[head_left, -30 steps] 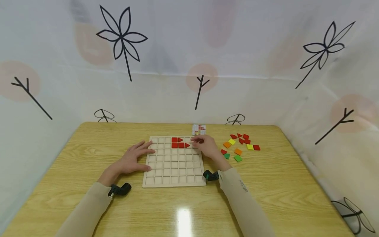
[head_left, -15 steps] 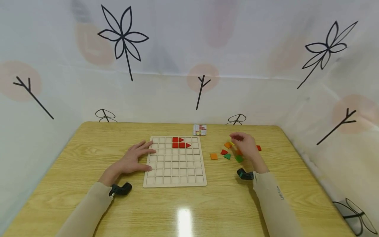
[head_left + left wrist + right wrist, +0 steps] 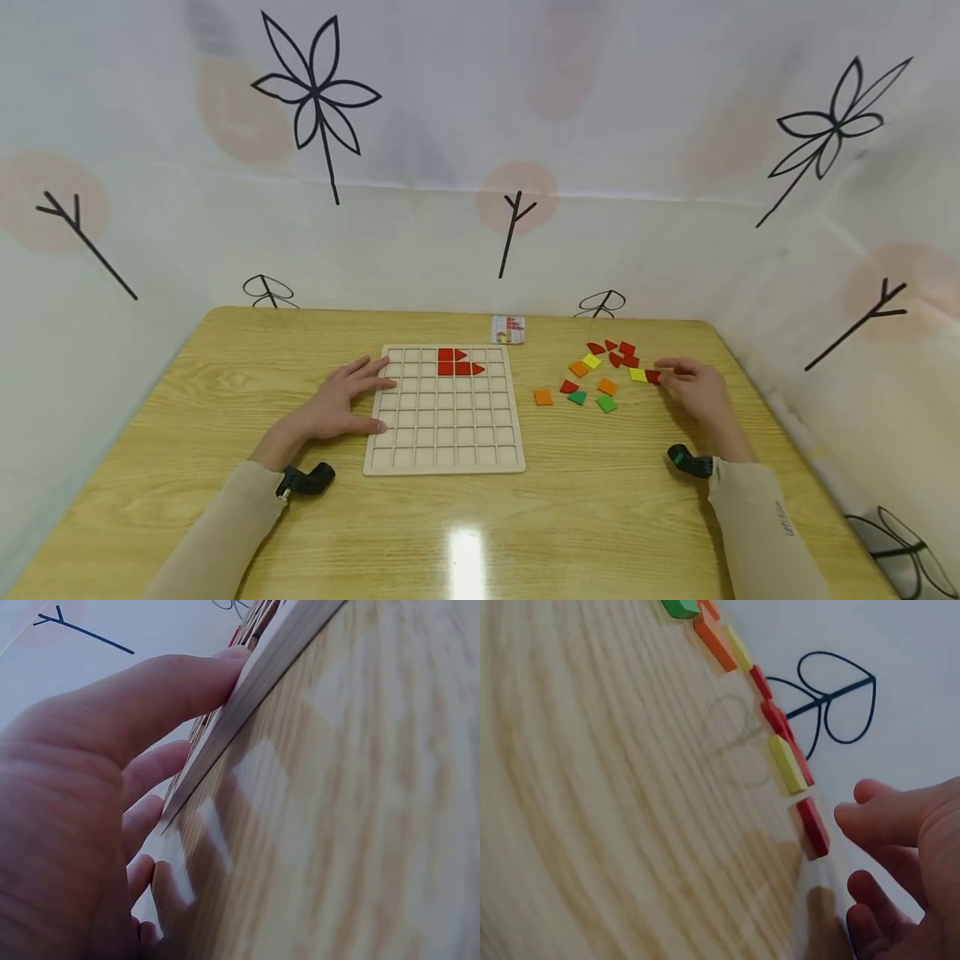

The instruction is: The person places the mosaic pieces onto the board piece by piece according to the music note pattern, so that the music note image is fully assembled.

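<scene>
A pale wooden grid board (image 3: 444,417) lies mid-table, with several red tiles (image 3: 454,362) set in its top rows. My left hand (image 3: 339,402) rests at the board's left side, fingers spread over the rim; the thumb touches its edge in the left wrist view. My right hand (image 3: 697,392) is at the far right of the loose tiles, fingertips right by a red square tile (image 3: 813,828). In the right wrist view, thumb and fingers are loosely bent with nothing between them. Beside that tile lies a yellow tile (image 3: 787,765).
Loose tiles are scattered right of the board, among them a light green tile (image 3: 607,404), a dark green tile (image 3: 577,398) and an orange tile (image 3: 543,397) nearest the board. A small printed pattern card (image 3: 508,329) lies behind the board. White patterned cloth (image 3: 420,242) walls the table.
My right hand has moved right, from the board's top right corner across the loose tiles to their far end. An orange tile now lies beside the board. My left hand has stayed put.
</scene>
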Available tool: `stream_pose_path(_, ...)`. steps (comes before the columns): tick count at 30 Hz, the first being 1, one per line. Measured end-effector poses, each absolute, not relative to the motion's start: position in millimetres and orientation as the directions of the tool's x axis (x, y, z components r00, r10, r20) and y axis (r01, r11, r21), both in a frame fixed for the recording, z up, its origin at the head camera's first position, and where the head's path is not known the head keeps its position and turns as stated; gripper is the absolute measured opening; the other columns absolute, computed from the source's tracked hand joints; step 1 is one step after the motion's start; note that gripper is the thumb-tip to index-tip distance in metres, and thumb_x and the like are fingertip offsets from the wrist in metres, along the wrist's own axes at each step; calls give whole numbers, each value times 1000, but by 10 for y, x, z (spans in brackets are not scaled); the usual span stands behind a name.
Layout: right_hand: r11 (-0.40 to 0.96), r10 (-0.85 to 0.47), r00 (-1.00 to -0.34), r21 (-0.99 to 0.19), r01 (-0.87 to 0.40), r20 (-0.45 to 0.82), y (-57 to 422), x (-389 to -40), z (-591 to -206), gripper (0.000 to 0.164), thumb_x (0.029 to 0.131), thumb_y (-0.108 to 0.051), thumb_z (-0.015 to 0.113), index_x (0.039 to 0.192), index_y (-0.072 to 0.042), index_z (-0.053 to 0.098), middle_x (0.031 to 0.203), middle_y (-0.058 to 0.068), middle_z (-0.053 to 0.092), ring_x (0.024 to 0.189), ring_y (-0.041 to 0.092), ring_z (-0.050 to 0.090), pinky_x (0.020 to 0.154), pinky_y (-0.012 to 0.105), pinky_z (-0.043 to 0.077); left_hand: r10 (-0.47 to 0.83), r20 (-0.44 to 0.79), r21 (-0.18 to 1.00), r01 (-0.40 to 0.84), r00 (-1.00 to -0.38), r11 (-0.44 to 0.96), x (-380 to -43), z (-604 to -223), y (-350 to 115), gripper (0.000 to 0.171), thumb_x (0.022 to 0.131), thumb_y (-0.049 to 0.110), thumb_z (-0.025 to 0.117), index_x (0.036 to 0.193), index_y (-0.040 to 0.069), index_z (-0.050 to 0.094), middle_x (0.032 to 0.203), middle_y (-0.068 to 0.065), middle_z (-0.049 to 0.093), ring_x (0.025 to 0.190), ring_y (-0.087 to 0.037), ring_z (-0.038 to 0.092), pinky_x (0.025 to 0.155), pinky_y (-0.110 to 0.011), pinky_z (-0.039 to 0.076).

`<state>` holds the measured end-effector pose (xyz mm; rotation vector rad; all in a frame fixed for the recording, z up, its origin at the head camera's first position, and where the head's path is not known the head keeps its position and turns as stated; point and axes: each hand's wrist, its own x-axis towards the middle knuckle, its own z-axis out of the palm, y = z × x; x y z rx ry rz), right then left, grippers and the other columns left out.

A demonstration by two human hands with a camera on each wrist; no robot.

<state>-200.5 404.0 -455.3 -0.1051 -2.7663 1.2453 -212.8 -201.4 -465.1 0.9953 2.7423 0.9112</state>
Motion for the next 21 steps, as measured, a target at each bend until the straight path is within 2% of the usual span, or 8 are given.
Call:
stream_pose_path(3,641,75,-996,-768,7,54,4074,-2001,-4606,44,101,-28,61,134,1,61,138,26,52,120,37,50,75,16,44,612,120,561,562,-782,608,-2130,-4660,-2019,69,83,46,77,141,15,58,162,-10,27,149,-41,12,110,-70,8)
stream_pose_path(4,636,66,-996,-772,2,51,4084,-2000,-4619,45,101,-29,61,134,0,61,139,25,52,120,30,51,77,15,44,612,120,559,563,-782,609,-2131,-4661,-2018,69,83,47,76,141,15,58,162,-11,27,149,-42,12,110,-70,8)
stream_pose_path(6,638,47,-997,-770,-13,56,4100,-2001,-4639,44,101,-28,61,134,0,61,140,23,53,122,30,50,82,13,42,611,120,558,563,-782,610,-2126,-4665,-2019,68,83,47,76,141,15,58,162,-11,27,149,-41,12,110,-70,8)
stream_pose_path(10,652,16,-996,-757,-54,85,4120,-1989,-4661,38,102,-21,60,131,3,62,140,25,52,124,37,52,83,9,42,609,130,550,568,-783,613,-2121,-4671,-2010,68,83,47,76,140,15,59,162,-12,28,148,-42,13,110,-70,8)
stream_pose_path(11,653,14,-996,-755,-57,87,4115,-1989,-4667,36,102,-18,59,130,4,62,140,26,52,125,42,49,83,9,43,608,131,548,569,-783,614,-2120,-4674,-2011,68,83,47,76,140,15,59,162,-11,28,148,-42,13,110,-70,9)
stream_pose_path(13,665,17,-996,-745,-57,92,4104,-1992,-4678,34,102,-15,58,129,4,62,139,26,52,123,42,52,82,11,45,606,131,542,568,-785,619,-2127,-4678,-2013,68,82,48,76,140,16,59,162,-10,28,148,-42,13,110,-70,9)
stream_pose_path(16,680,44,-995,-732,-37,91,4089,-1993,-4687,32,102,-15,59,129,2,64,137,25,55,120,41,54,88,25,49,604,119,543,561,-788,625,-2135,-4679,-2010,69,82,48,76,141,16,58,163,-8,27,149,-40,12,111,-69,9)
stream_pose_path(21,689,68,-992,-725,-28,102,4074,-1979,-4712,32,102,-15,58,129,2,63,132,28,57,119,44,53,97,54,43,601,107,546,552,-792,630,-2136,-4681,-2008,70,82,48,77,141,17,58,163,-7,26,149,-38,12,111,-68,8)
